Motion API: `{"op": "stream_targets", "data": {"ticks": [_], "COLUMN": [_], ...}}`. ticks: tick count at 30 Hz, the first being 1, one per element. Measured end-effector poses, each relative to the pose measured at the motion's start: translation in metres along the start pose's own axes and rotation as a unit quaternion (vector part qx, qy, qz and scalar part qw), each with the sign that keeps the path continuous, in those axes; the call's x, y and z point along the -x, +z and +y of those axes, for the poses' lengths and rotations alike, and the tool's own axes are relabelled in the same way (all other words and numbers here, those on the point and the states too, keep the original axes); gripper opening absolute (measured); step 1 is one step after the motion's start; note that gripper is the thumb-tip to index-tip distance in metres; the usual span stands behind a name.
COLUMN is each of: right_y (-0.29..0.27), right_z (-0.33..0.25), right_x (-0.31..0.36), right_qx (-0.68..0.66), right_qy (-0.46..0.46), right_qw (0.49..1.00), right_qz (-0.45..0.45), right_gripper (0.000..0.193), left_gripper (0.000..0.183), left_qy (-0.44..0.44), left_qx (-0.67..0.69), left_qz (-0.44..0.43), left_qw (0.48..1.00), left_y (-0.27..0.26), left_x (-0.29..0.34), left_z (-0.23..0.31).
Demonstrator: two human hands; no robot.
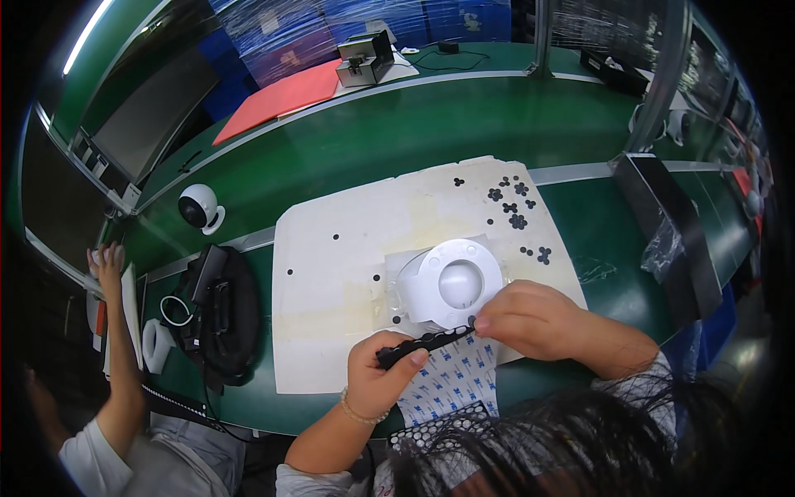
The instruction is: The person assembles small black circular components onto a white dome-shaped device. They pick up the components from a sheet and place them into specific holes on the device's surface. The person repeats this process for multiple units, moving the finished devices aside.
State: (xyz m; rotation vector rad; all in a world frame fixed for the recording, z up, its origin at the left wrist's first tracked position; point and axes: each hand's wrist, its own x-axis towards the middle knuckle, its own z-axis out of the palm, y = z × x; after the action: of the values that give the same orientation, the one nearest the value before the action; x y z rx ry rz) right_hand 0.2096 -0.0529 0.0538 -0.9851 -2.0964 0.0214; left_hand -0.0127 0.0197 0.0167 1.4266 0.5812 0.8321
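Note:
My left hand (pixel 377 373) grips a folded black sheet (pixel 431 340) dotted with pale round spots, thumb on top. At the sheet's right end, my right hand (pixel 530 321) pinches with thumb and fingertips at a small black round pad (pixel 471 320). White backing paper (pixel 451 377) with blue print hangs below the sheet, ending in a black part with round holes (pixel 443 425). Just beyond my hands lies a white plastic base (pixel 493 269) with a ring-shaped end, on a clear plastic patch. Small black round pads (pixel 518 222) are scattered on the white board (pixel 323 331).
A white dome camera (pixel 199 207) stands at the left, near a black bag (pixel 228 315) and a white ring-shaped part (pixel 156 346). Another person's hand (pixel 106 265) is at the far left. A dark long box (pixel 669 240) stands right; a metal box (pixel 364 68) sits at the back.

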Motion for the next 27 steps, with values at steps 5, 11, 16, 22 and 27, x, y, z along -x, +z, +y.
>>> {"op": "stream_targets", "data": {"ticks": [5,11,16,22,27], "right_y": [-0.003,0.001,0.007,0.002,0.01], "right_z": [0.002,-0.018,-0.018,-0.009,-0.009], "right_x": [0.0,-0.019,-0.018,-0.005,-0.003], "right_qx": [-0.006,-0.124,-0.123,-0.204,-0.287], "right_qy": [0.047,0.118,0.126,0.137,0.201], "right_qw": [0.998,0.985,0.981,0.969,0.93], "right_qz": [-0.042,-0.033,-0.078,0.036,0.111], "right_gripper": [0.047,0.047,0.043,0.038,0.04], "left_gripper": [0.01,0.013,0.016,0.017,0.018], "left_qy": [0.106,0.197,0.242,0.289,0.277], "left_qx": [-0.103,-0.21,-0.23,-0.238,-0.221], "left_qz": [-0.02,-0.06,-0.063,-0.059,-0.06], "left_qw": [0.989,0.956,0.941,0.926,0.933], "left_y": [-0.002,0.007,0.01,0.007,0.009], "left_x": [0.0,0.0,-0.004,-0.008,-0.008], "left_z": [-0.007,-0.001,-0.005,-0.007,-0.006]}}
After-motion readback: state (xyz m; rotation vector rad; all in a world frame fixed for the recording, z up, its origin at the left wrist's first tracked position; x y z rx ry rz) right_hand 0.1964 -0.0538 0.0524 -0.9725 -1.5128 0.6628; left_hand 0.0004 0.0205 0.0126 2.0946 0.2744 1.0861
